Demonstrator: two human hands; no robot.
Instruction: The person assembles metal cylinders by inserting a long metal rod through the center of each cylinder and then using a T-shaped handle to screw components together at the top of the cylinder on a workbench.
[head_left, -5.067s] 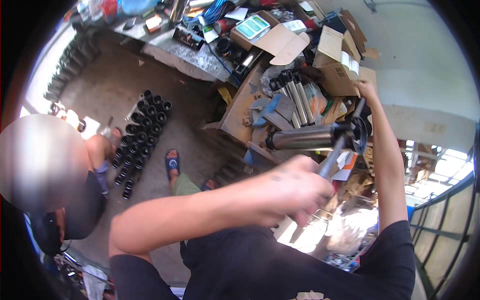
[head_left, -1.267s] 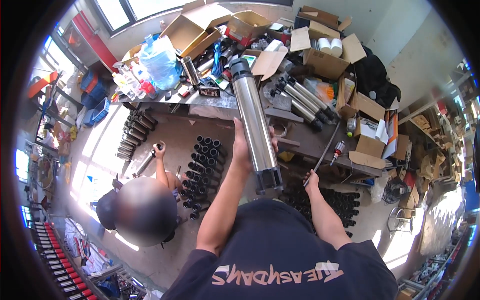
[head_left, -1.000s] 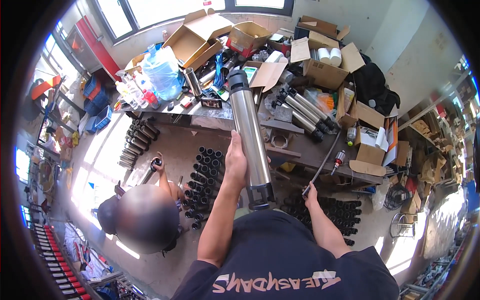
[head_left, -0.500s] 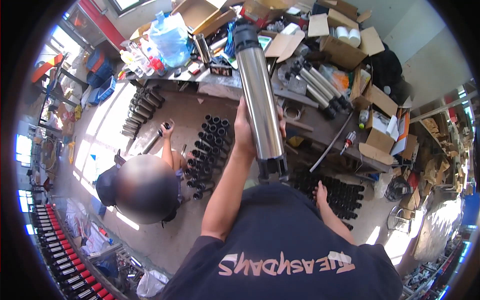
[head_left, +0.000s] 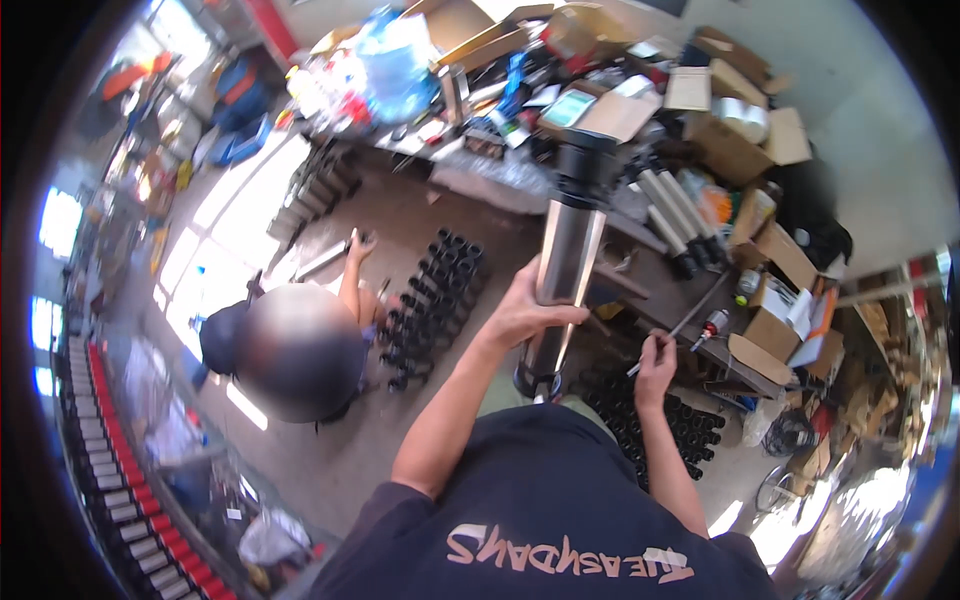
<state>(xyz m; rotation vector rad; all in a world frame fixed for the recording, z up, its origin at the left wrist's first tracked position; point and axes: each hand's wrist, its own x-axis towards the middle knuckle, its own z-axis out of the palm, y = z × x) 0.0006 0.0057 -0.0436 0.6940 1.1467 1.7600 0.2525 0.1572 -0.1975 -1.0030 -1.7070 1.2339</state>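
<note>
My left hand [head_left: 522, 312] is wrapped round a shiny metal cylinder [head_left: 572, 250] with black end pieces. It stands nearly upright in front of me, its top leaning slightly right, and its forked black lower end is close to my shirt. Over the bench's front edge, my right hand [head_left: 656, 370] is closed at the near end of a thin grey rod [head_left: 698, 304]. The rod lies slanting across the bench edge. Beneath my right hand, rows of black parts [head_left: 685, 425] stand on the floor.
A cluttered bench [head_left: 690, 270] holds cardboard boxes [head_left: 735, 150], several similar cylinders [head_left: 672, 215] and a blue water jug [head_left: 395, 75]. On the left, another person's hand [head_left: 361, 245] holds a metal tube [head_left: 322, 260]. Black tubular parts [head_left: 435, 300] stand in rows between us.
The metal cylinder has come down and nearer my body in my left hand. My right hand has risen from beside the floor parts and closed on the rod. The view has shifted.
</note>
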